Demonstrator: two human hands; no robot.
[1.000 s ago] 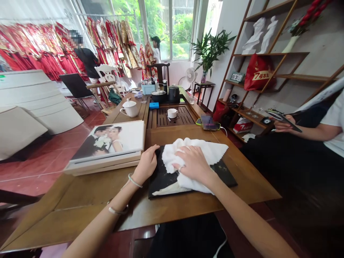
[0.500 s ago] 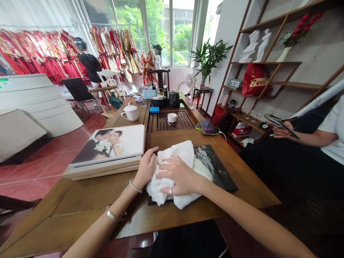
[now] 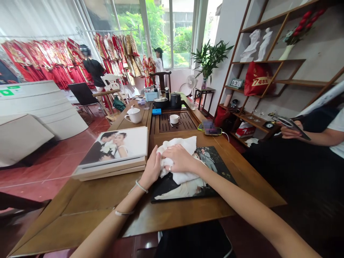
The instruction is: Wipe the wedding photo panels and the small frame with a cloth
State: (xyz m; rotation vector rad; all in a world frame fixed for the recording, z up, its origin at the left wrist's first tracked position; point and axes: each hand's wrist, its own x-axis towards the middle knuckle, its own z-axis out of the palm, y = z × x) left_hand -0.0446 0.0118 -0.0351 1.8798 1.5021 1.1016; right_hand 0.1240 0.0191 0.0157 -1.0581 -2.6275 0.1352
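White cloth had shifted toward the far left corner of a dark photo panel from its place half a second earlier, when it spread over the panel's near left area. That move bared a pale gown printed along the panel's near side, while 1 figure in a gray suit showed toward its right, as before.

Directly beneath the right hand lay the cloth, bunched against the panel's surface, with bent fingers gripping its folds and 1 ring showing. At the panel's left edge, against the cloth, sat the left hand, its fingers partly hidden; whether they clasped that edge could not be told. It had hardly moved along the panel. On that arm were 2 bracelets.

Soft and thick-looking, the cloth had a zigzag border; the panel was thin, flat and rectangular, with a slight sheen. Under the panel stretched a brown wooden table with visible grain. Left of the panel lay a stack of pale-edged boards topped by a wedding photo, and beyond the panel a slotted tray bore a round white cup. Right of the panel, another person's hand held a dark device, much as in the earlier view.
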